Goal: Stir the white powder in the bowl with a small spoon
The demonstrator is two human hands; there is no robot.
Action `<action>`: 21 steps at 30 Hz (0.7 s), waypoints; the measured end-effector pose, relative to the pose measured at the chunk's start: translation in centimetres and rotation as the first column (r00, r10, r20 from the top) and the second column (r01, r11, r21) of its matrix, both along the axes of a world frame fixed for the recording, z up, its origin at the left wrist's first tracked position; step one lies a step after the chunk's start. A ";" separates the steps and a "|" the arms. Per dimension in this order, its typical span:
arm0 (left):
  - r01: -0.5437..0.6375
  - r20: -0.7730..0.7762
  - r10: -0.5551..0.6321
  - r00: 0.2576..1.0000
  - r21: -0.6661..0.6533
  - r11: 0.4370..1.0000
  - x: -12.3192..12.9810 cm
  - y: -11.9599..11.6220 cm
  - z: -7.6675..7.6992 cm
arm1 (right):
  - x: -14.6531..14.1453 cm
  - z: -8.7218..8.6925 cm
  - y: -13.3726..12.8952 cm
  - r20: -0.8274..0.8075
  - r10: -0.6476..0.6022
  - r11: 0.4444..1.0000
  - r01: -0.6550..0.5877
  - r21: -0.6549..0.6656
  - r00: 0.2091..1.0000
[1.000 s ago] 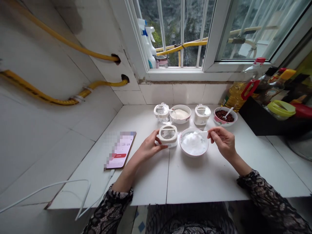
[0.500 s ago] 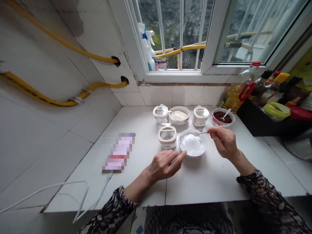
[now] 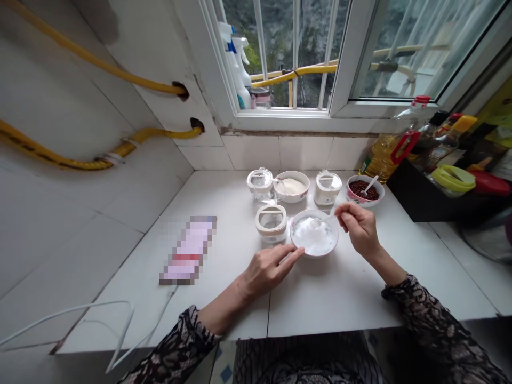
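Left hand (image 3: 266, 272): fingers loosely bent, fingertips at the bowl (image 3: 319, 256)'s near-left rim; grip cannot be told. The bowl, holding white powder (image 3: 314, 241), sits between the hands. Spoon (image 3: 328, 218): head at the powder, long axis rising rightward. Right hand (image 3: 362, 229): fingers pinched on its handle, nearer the spoon.

Black lace makes up the left sleeve (image 3: 174, 341), lower left of the frame, and the right sleeve (image 3: 436, 325), lower right — dark, curling motifs over paler gaps, with ruffled cuffs. At bottom centre, a dark garment (image 3: 296, 358) shows fine wavy lines.
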State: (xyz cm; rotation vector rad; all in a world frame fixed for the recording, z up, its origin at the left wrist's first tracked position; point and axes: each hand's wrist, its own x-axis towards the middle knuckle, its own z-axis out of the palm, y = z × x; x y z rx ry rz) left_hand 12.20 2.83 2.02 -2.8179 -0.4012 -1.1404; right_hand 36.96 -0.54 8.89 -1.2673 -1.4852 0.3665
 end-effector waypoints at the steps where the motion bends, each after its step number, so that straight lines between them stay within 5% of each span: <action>1: 0.001 -0.001 -0.001 1.000 -0.006 1.000 0.0 0.0 0.0 | 0.0 0.0 0.1 -0.088 0.001 1.000 -0.004 -0.027 0.996; 10: 0.011 0.029 -0.012 1.000 0.029 1.000 0.2 0.0 0.3 | 0.5 -0.4 1.2 -0.521 -0.016 0.968 -0.118 -0.223 0.853; 21: 0.018 0.029 -0.020 0.999 0.047 0.999 0.4 0.0 0.4 | -1.7 1.3 1.4 -0.477 0.012 0.976 -0.114 -0.184 0.879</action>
